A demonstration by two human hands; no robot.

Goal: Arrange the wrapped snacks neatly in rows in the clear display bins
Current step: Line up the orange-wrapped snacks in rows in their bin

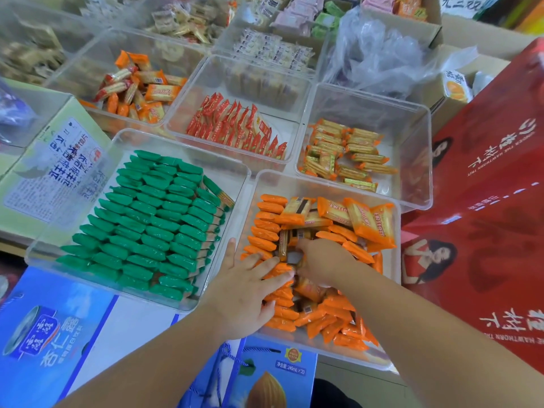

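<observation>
The orange snacks (266,228) fill the near right-hand clear bin (323,182). Along the bin's left wall they stand on edge in a row that runs away from the person, each pack's long axis lying across the bin. At the bin's far end, loose packs (371,222) lie flat and slanted, not yet in any row. They are beyond both hands and nearer the right one.

The left hand (250,290) is spread flat with straight fingers, pressing on the near part of the left row. The right hand (322,260) is at the bin's middle, its fingers curled down into the gap between rows. Its fingertips are hidden among the packs, so I cannot tell whether it grips one. The next move seems to turn on that gap, which lies directly under the right hand. To the bin's left, green snacks (147,219) already sit in tidy rows.
</observation>
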